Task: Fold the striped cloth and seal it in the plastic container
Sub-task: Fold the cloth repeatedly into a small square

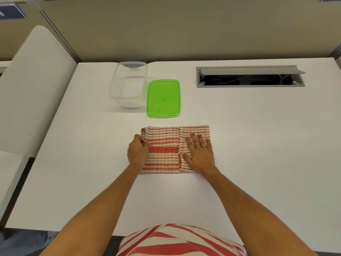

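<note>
Right now the left hand (137, 152) is pinching the left edge of the striped cloth (164, 150), fingers curled shut on the fabric, while the right hand (200, 153) is lying flat & fully open on the folded-over right flap, pressing w/o gripping. The cloth is sitting between both hands on the white desk (239, 145), already folded into a rectangle. Beyond the fingertips, well apart from the cloth, the clear plastic container (128, 85) is standing open, w/ the green lid (163, 97) lying flat just beside it on its right.

Risks, as I'm judging it: the pinch is holding only the edge layers, so lifting could be letting lower layers slide out and the fold skew; easing the flat palm early could let the flap spring open.

Hard to tell: layer count under the pinch, left fingertips tucked away, container walls nearly vanishing against the desk.
</note>
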